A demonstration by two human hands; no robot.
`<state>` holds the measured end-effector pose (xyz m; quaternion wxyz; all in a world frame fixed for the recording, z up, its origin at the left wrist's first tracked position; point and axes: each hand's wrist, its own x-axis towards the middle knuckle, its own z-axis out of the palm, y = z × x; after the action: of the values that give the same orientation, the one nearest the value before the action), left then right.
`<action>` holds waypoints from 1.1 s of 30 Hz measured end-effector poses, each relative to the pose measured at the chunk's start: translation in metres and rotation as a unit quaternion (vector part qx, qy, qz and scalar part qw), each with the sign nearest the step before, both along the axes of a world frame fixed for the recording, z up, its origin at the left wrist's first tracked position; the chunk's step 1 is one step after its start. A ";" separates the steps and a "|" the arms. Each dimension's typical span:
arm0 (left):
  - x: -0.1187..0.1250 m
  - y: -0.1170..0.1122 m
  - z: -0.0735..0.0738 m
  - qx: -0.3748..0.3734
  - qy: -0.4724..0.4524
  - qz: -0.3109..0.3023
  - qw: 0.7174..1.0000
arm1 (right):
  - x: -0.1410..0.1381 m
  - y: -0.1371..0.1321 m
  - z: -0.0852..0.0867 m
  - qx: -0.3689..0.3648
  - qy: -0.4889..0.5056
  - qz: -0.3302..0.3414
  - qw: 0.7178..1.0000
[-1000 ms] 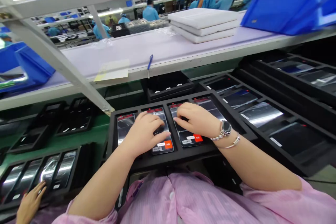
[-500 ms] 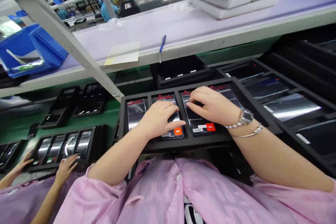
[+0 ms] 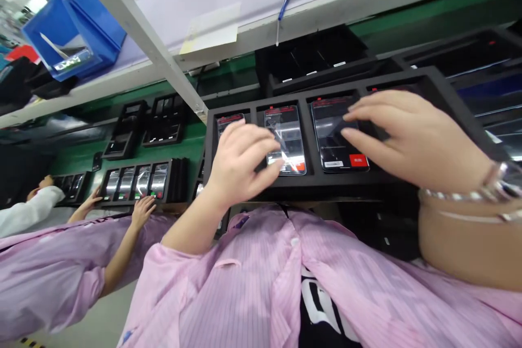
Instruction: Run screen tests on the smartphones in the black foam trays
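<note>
A black foam tray [image 3: 314, 190] holds smartphones in a row of slots, each phone under transparent film. My left hand [image 3: 242, 163] lies over the left part of the tray, its fingertips on the film of the second phone [image 3: 287, 141]. That film looks creased. My right hand [image 3: 408, 136] reaches in from the right, fingertips above the third phone [image 3: 332, 136], which has a red label at its lower corner. A smaller phone [image 3: 229, 122] shows at the left, partly behind my left hand. My wrist hides any slot further right.
A co-worker's pink-sleeved hands [image 3: 142, 212] work at a similar tray [image 3: 136, 182] to the left. Above stands a white-edged bench with a blue pen [image 3: 285, 5] and a blue bin [image 3: 73, 27]. A white metal strut [image 3: 138, 27] slants across, and a black tray [image 3: 314, 60] stands behind.
The view has swung down and tilted, so the scene leans and my right wrist looks larger. My hands stay over the same phones, and the film on the second phone now looks creased.
</note>
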<state>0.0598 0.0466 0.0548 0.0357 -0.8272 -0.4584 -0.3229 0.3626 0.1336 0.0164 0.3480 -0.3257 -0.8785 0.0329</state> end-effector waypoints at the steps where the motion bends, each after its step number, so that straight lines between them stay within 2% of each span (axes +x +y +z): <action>1: -0.002 -0.014 -0.007 -0.011 0.025 0.008 1.000 | 0.001 -0.018 -0.001 0.006 0.028 0.004 1.000; 4: -0.006 -0.040 -0.035 -0.052 0.076 0.071 0.993 | 0.000 -0.062 -0.017 0.021 0.077 -0.013 0.997; 7: -0.004 -0.045 -0.055 -0.068 0.095 0.105 0.988 | -0.005 -0.081 -0.035 0.041 0.048 -0.061 0.996; 9: -0.003 -0.044 -0.054 -0.085 0.105 0.098 0.986 | -0.006 -0.083 -0.040 0.041 0.032 -0.072 0.996; 12: -0.013 -0.048 -0.040 -0.092 0.094 0.086 0.987 | -0.008 -0.083 -0.039 0.034 -0.006 -0.087 0.996; 15: -0.038 -0.061 -0.029 -0.039 0.032 0.144 0.988 | -0.013 -0.085 -0.039 0.040 -0.047 -0.109 0.992; 17: -0.055 -0.068 -0.033 -0.027 -0.007 0.205 0.978 | -0.016 -0.086 -0.040 0.043 -0.057 -0.114 0.991; 19: -0.067 -0.073 -0.044 -0.063 -0.022 0.238 0.969 | -0.017 -0.087 -0.041 0.040 -0.071 -0.112 0.990; 22: -0.073 -0.078 -0.062 -0.121 -0.031 0.242 0.962 | -0.008 -0.087 -0.035 0.016 -0.072 -0.092 0.993; 25: -0.073 -0.079 -0.072 -0.120 -0.048 0.232 0.964 | 0.015 -0.086 -0.028 0.000 -0.013 -0.106 0.994; 29: -0.074 -0.080 -0.073 -0.126 -0.039 0.237 0.963 | 0.048 -0.087 -0.032 0.019 0.002 -0.178 0.984; 33: -0.073 -0.081 -0.067 -0.146 -0.016 0.238 0.960 | 0.060 -0.093 -0.046 0.010 -0.033 -0.201 0.979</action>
<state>-0.0137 -0.0343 -0.0125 -0.0167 -0.6850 -0.6850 -0.2475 0.4228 0.0406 -0.0299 0.3214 -0.4929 -0.8065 -0.0572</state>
